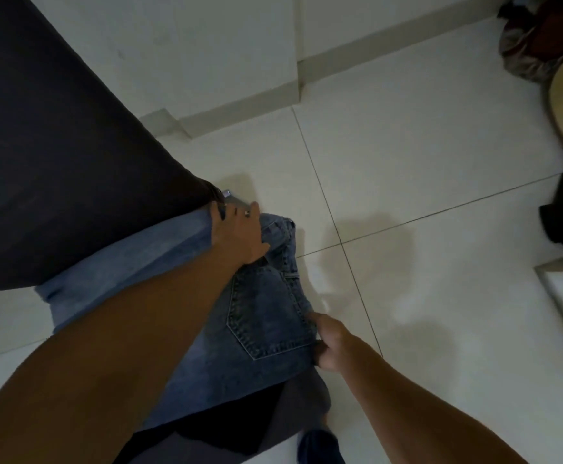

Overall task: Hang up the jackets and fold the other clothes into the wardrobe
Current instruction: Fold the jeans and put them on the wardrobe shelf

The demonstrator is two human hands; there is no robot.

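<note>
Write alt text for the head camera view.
Two bare hands hold blue jeans above a white tiled floor: the left hand grips the waistband, the right hand pinches the edge beside a back pocket.

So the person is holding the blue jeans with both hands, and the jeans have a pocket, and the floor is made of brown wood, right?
Nearly. The floor is not brown wood: the head view shows pale, off-white tiles with thin dark joint lines. The rest holds: the left hand and the right hand both hold the blue jeans, and a stitched pocket shows on them.
</note>
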